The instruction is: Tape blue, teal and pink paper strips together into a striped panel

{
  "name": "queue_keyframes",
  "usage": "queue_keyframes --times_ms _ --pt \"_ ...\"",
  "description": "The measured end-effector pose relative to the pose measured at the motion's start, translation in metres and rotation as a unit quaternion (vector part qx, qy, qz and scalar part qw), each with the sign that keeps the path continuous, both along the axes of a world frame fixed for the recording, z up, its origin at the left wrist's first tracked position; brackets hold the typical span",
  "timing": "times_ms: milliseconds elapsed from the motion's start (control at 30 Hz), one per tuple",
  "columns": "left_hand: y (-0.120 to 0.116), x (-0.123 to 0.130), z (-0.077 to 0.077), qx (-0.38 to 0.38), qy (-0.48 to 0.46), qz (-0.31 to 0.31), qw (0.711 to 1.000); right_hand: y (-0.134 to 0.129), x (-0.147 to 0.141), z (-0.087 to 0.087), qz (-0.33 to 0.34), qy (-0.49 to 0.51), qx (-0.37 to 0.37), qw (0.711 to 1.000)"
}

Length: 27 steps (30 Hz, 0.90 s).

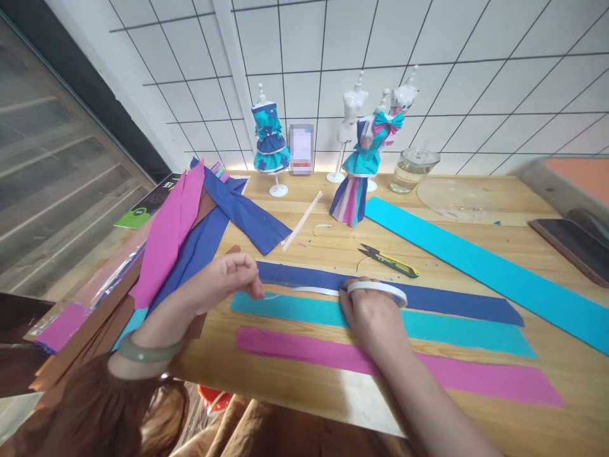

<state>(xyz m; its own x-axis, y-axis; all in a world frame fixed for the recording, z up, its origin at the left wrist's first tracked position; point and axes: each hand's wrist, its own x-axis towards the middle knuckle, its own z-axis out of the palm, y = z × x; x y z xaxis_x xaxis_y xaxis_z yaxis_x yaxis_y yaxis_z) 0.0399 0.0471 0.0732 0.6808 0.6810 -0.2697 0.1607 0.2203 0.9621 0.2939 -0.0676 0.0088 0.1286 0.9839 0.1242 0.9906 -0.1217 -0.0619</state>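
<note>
A roll of white tape [398,294] is in my right hand [375,317], which rests over the strips on the table. From the roll a narrow length of tape [314,290] runs left along the lower edge of a navy strip [461,302]. Its thin, curling end reaches the fingertips of my left hand [235,274], closed in a pinch just above the table. Below the navy strip lies a turquoise strip [285,307], partly under my right hand. A pink strip [304,349] lies nearest me, crossed by my right forearm. The strips look like crepe paper or fabric.
Yellow-handled thread snips [392,261] lie beyond the navy strip. A bright blue board [451,247] slants to the right. Dressed mini mannequins [271,143], a phone [301,149] and a glass cup [413,171] stand behind. Folded pink [166,231] and navy material is heaped left.
</note>
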Motion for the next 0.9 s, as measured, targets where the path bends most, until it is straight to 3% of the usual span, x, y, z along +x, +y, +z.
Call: queue_keyframes --times_ms 133,267,333,433,533,733,900 --pt "-0.011 -0.011 -0.009 0.01 0.086 0.028 0.996 0.0 0.0 -0.002 0.002 -0.001 0.007 1.0" --pt "-0.011 0.011 -0.012 0.127 0.17 0.035 0.977 0.0 0.001 -0.006 0.004 -0.001 0.004 1.0" --pt "-0.011 0.027 -0.016 0.218 0.222 0.031 0.95 0.0 0.002 -0.008 0.004 0.001 0.004 1.0" --pt "-0.014 0.048 -0.025 0.335 0.318 0.024 0.887 -0.001 0.002 -0.008 0.007 0.002 0.007 1.0" --pt "-0.018 0.058 -0.03 0.368 0.383 0.005 0.847 -0.001 0.002 -0.006 0.013 0.004 0.016 1.0" --pt "-0.022 0.058 -0.026 0.348 0.379 -0.042 0.856 -0.001 0.002 -0.004 0.017 0.004 0.016 1.0" --pt "-0.033 0.063 -0.019 0.361 0.276 -0.065 0.888 -0.001 0.001 -0.003 0.011 0.007 -0.001 1.0"
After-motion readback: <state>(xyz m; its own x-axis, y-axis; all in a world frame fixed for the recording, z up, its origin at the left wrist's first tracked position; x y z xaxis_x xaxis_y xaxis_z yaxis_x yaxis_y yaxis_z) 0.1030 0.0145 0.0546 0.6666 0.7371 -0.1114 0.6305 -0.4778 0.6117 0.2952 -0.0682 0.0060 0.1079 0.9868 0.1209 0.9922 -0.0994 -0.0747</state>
